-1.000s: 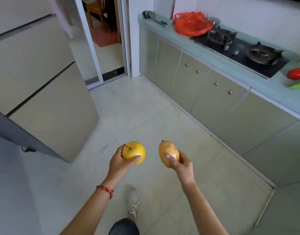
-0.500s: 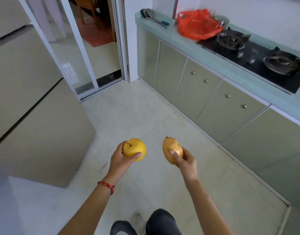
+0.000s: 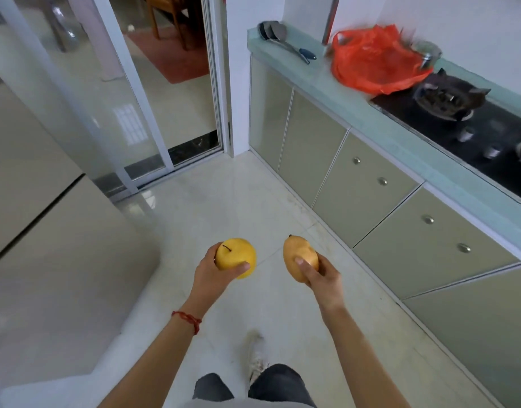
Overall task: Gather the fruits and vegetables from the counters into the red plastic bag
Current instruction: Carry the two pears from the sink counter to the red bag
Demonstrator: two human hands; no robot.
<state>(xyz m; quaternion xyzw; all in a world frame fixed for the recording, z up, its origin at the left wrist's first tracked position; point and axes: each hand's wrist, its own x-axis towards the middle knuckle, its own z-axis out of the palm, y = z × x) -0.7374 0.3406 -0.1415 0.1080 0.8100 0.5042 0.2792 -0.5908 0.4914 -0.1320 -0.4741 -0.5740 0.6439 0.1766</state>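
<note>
On my feed the left hand [image 3: 210, 272] gripped a round yellow apple [image 3: 235, 257], fingers curled behind it and the thumb laid across its front, with the dark stem pointing up and toward the camera. The right hand [image 3: 319, 275] gripped a yellow-orange mango [image 3: 299, 259] in much the same way, thumb pressed on its near face and fingers wrapped round the far side, the pointed end tilted up and away. I saw both fruits held out at about the same height above the pale tiled floor [image 3: 224, 201], near each other but not touching. A red string bracelet [image 3: 188, 319] circled the left wrist. The red plastic bag [image 3: 374, 61] lay crumpled on the pale green counter [image 3: 356, 104] well ahead and to the right, its mouth loosely open toward the wall; what it held I could not tell. Just beside it on the right sat a black gas hob [image 3: 459, 119], with one burner close to the bag's edge. On the far end of the counter lay metal utensils [image 3: 283, 39] with a dark handle. Grey-green cabinet doors [image 3: 371, 187] with round knobs ran below the counter, and a glass sliding door [image 3: 130, 107] stood at the back of the room. A shoe [image 3: 255, 357] and dark trouser legs showed at the bottom of the view.
</note>
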